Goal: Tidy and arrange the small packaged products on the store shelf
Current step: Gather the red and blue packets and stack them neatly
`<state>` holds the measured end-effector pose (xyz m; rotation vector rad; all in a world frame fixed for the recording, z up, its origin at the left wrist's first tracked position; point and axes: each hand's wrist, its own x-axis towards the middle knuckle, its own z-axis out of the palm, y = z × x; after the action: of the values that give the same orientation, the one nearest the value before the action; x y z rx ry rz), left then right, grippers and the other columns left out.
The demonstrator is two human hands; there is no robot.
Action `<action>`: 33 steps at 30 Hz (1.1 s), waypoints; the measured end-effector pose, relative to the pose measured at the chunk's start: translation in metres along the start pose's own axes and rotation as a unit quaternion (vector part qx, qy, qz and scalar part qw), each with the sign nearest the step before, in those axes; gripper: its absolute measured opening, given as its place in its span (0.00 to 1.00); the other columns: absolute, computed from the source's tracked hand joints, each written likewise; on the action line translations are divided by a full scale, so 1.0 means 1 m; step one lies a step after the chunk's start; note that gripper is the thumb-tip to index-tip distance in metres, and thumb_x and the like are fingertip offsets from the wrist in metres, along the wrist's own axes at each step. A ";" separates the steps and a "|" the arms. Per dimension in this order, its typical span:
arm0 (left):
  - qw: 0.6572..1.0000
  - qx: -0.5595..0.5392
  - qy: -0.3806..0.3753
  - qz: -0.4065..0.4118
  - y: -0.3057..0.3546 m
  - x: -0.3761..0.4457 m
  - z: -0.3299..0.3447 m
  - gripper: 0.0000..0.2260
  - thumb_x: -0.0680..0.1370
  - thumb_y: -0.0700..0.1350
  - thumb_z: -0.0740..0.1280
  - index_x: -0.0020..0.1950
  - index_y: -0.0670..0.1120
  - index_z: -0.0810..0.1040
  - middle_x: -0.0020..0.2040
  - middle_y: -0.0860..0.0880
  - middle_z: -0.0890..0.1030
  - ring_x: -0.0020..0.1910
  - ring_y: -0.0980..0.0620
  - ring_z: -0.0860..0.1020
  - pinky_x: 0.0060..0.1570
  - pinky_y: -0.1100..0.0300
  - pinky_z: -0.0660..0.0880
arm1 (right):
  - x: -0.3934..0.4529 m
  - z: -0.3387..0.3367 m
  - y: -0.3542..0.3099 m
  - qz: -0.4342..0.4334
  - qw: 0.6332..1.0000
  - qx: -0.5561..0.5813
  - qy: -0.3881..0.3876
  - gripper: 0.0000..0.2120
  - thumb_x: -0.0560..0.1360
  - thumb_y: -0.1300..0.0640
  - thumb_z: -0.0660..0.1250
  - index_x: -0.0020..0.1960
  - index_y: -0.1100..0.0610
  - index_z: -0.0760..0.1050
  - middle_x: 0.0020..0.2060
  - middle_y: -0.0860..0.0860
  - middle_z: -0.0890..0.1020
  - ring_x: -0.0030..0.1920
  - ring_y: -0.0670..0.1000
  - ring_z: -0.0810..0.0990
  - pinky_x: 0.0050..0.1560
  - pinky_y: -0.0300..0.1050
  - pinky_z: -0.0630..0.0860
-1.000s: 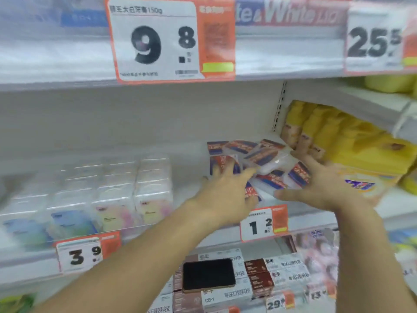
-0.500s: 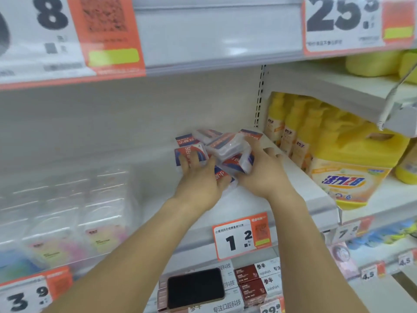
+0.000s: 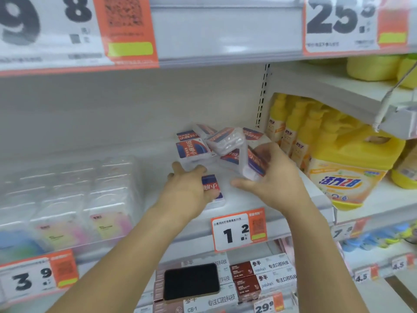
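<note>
Several small clear plastic boxes with red-and-blue labels lie jumbled in a pile at the right end of the white shelf. My left hand rests on one flat box near the shelf's front, its fingers over the box's left side. My right hand grips an upright box, tilted on its edge, at the pile's right side. More boxes, one label up, lie behind my hands.
Clear packs with pastel contents fill the shelf's left part. Yellow detergent bottles stand to the right past the upright. Price tags hang on the shelf edge. A dark phone lies on boxes on the shelf below.
Both hands drew back toward the shelf front. My left hand slid a box forward; my right hand lifted one box from the pile and turned it on edge.
</note>
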<state>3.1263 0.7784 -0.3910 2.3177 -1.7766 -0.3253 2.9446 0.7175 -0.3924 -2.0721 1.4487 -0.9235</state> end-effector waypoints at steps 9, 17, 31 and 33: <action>0.991 -0.092 -0.054 0.076 -0.007 -0.009 -0.004 0.19 0.80 0.48 0.64 0.71 0.57 0.70 0.66 0.46 0.68 0.64 0.48 0.71 0.63 0.63 0.63 | -0.014 -0.001 0.001 0.015 0.993 -0.074 -0.093 0.39 0.60 0.29 0.73 0.64 0.48 0.76 0.60 0.48 0.76 0.59 0.48 0.77 0.56 0.39 0.71; 0.959 -0.253 -0.057 0.112 -0.001 -0.003 -0.006 0.21 0.73 0.29 0.60 0.52 0.53 0.82 0.59 0.52 0.78 0.56 0.53 0.78 0.54 0.53 0.80 | -0.014 -0.011 0.009 0.064 0.991 -0.096 -0.068 0.28 0.67 0.42 0.77 0.63 0.52 0.78 0.56 0.51 0.82 0.50 0.49 0.78 0.46 0.40 0.70; 0.989 -0.096 0.032 0.111 0.006 0.007 0.005 0.19 0.77 0.42 0.67 0.69 0.50 0.73 0.66 0.48 0.73 0.63 0.49 0.73 0.62 0.58 0.72 | -0.018 -0.021 0.027 0.053 0.991 -0.105 -0.071 0.24 0.73 0.44 0.72 0.67 0.50 0.75 0.59 0.53 0.81 0.58 0.53 0.79 0.51 0.41 0.71; 0.995 -0.029 0.057 0.081 0.006 0.010 0.008 0.18 0.78 0.45 0.66 0.68 0.50 0.74 0.63 0.44 0.71 0.62 0.44 0.72 0.62 0.53 0.73 | -0.017 -0.019 0.026 0.059 0.990 -0.106 -0.070 0.25 0.73 0.44 0.72 0.67 0.50 0.75 0.58 0.54 0.81 0.58 0.54 0.79 0.53 0.42 0.72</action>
<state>3.1204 0.7668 -0.3977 2.0940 -1.8581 -0.2110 2.9103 0.7245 -0.4019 -2.1242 1.6326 -0.5868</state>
